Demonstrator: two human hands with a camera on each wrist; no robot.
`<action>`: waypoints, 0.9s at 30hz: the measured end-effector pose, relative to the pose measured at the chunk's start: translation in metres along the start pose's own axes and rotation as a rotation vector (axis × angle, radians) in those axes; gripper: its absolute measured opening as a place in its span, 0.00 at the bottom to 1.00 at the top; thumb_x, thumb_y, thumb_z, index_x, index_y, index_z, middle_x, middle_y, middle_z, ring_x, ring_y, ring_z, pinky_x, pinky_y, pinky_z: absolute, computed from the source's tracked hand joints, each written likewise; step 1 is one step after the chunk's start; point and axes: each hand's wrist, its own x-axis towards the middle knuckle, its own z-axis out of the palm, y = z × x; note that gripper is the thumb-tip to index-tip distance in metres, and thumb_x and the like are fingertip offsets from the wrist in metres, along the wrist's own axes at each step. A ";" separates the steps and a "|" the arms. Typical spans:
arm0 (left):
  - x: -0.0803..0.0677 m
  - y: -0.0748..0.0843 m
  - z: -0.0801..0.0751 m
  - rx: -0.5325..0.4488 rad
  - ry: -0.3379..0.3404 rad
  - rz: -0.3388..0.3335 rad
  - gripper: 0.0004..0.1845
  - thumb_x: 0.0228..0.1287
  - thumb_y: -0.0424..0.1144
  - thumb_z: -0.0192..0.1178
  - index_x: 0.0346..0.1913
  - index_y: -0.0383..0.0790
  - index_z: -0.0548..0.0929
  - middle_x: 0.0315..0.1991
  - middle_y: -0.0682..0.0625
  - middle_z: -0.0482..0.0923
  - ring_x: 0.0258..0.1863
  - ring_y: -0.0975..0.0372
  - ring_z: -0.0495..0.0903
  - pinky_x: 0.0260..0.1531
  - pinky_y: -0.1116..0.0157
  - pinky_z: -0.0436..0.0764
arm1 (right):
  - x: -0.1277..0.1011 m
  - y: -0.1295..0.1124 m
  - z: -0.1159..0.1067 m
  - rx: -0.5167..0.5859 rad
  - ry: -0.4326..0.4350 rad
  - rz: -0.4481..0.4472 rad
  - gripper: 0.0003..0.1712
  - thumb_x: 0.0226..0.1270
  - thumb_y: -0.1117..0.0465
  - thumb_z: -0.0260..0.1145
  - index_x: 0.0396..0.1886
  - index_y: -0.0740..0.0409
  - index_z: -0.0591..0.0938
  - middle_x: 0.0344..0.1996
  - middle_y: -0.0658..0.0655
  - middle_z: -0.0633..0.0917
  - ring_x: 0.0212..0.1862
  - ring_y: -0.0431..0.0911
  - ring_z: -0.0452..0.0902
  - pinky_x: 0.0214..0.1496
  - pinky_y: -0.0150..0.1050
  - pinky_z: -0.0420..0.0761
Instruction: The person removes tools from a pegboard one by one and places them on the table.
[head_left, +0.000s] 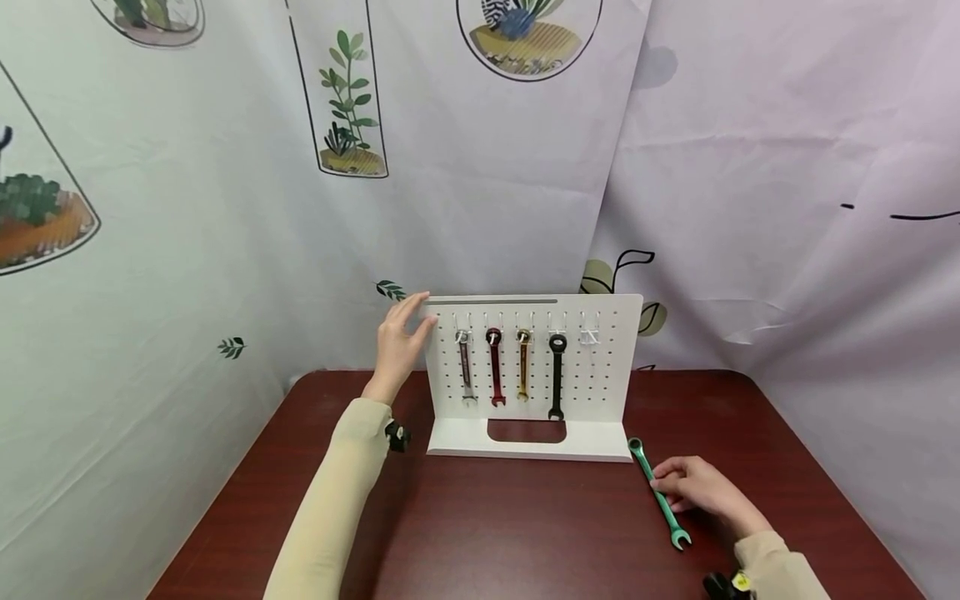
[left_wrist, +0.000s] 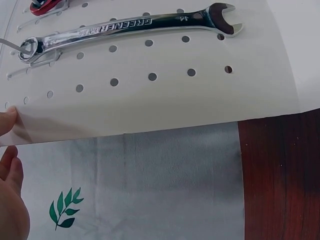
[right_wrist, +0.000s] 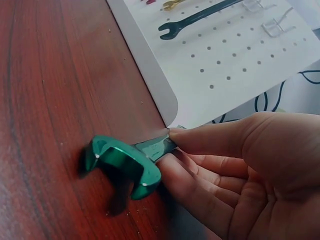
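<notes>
My right hand (head_left: 701,490) pinches a green combination wrench (head_left: 660,493) by its shank, thumb against fingers, at the right of the white pegboard (head_left: 607,367). The wrench's open jaw end points toward me, its ring end toward the board's front corner. My left hand (head_left: 399,342) grips the pegboard's upper left edge, thumb on the front face, fingers at the edge and behind. On the board's hooks hang a silver wrench (left_wrist: 125,27), a red wrench (head_left: 496,371), a gold wrench (head_left: 523,367) and a black wrench (head_left: 557,379), ring ends up.
A clear hook (head_left: 589,337) at the board's right bears no wrench. The board's white base, with a cut-out slot, stands on the dark red table (head_left: 525,525). Behind hangs a pale curtain (head_left: 480,225) with plant prints. Dark cords (right_wrist: 267,100) show behind the board.
</notes>
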 end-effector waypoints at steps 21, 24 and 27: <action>-0.002 -0.001 0.000 0.007 -0.002 -0.012 0.24 0.66 0.33 0.68 0.64 0.35 0.80 0.63 0.39 0.77 0.62 0.47 0.75 0.60 0.49 0.73 | -0.003 -0.010 0.011 -0.037 0.099 0.061 0.14 0.65 0.68 0.69 0.45 0.76 0.79 0.26 0.56 0.82 0.27 0.47 0.81 0.30 0.42 0.85; -0.001 -0.001 0.000 0.002 0.005 -0.001 0.24 0.65 0.33 0.68 0.64 0.34 0.80 0.63 0.38 0.77 0.62 0.47 0.75 0.60 0.48 0.73 | -0.002 -0.013 0.013 -0.038 0.129 0.084 0.14 0.65 0.69 0.69 0.44 0.75 0.79 0.26 0.56 0.82 0.26 0.47 0.81 0.30 0.41 0.85; -0.001 -0.001 0.000 -0.002 0.006 0.003 0.24 0.65 0.33 0.68 0.64 0.34 0.80 0.63 0.37 0.77 0.61 0.47 0.75 0.59 0.48 0.74 | -0.002 -0.015 0.016 -0.034 0.152 0.111 0.12 0.65 0.70 0.68 0.44 0.75 0.79 0.26 0.57 0.82 0.25 0.46 0.81 0.30 0.41 0.85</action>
